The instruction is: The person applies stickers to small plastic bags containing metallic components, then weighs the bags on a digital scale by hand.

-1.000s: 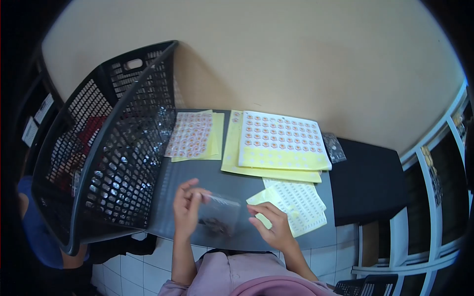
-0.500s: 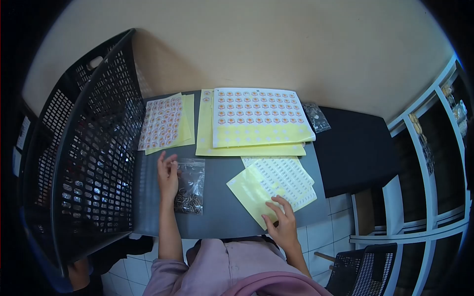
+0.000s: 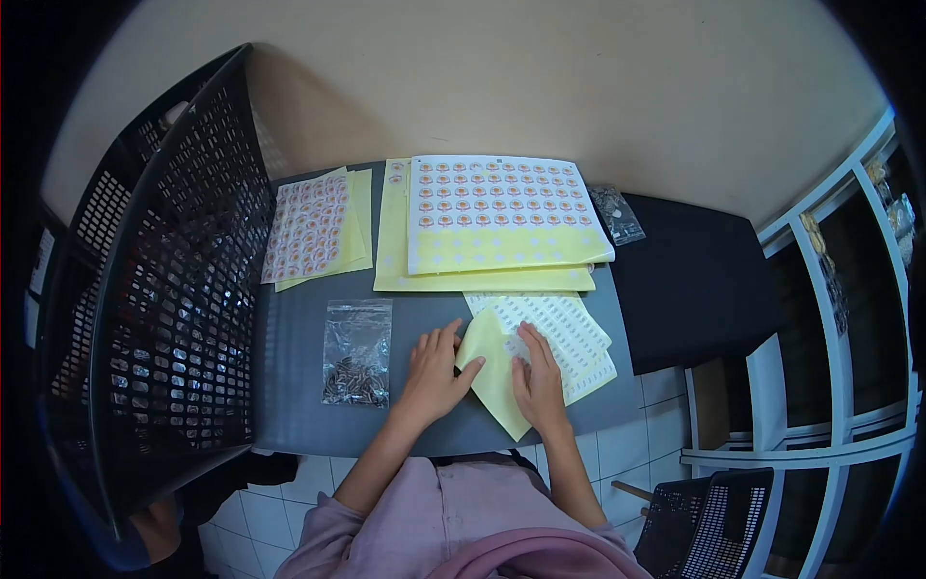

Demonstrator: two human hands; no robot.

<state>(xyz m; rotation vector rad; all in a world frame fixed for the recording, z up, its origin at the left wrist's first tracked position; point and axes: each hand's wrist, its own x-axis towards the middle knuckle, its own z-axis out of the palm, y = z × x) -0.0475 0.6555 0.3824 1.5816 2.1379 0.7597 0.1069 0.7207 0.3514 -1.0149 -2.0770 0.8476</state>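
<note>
A yellow-backed sticker sheet (image 3: 494,381) lies at the front right of the grey table, its left side bent slightly upward. My left hand (image 3: 436,374) is at that left edge, thumb over the sheet and fingers along its side. Flat on the same sheet, its fingers extended, rests my right hand (image 3: 540,381). A few pale stickers (image 3: 513,345) show near the right fingertips. Beneath it, other sheets with rows of small printed labels (image 3: 564,333) stick out. Left of my hands lies a clear zip bag (image 3: 357,352) of small dark metal pieces.
Large sheets of round printed stickers (image 3: 502,193) lie at the back, with smaller sticker sheets (image 3: 309,227) to their left. A tall black plastic basket (image 3: 183,289) borders the left side. Another small bag (image 3: 617,214) sits by a black-covered surface (image 3: 694,280). White shelving (image 3: 839,338) stands at right.
My left hand has moved right, from beside the zip bag to the sticker sheet's left edge. My right hand has shifted slightly up and left on the sheet, whose left side now bends up.
</note>
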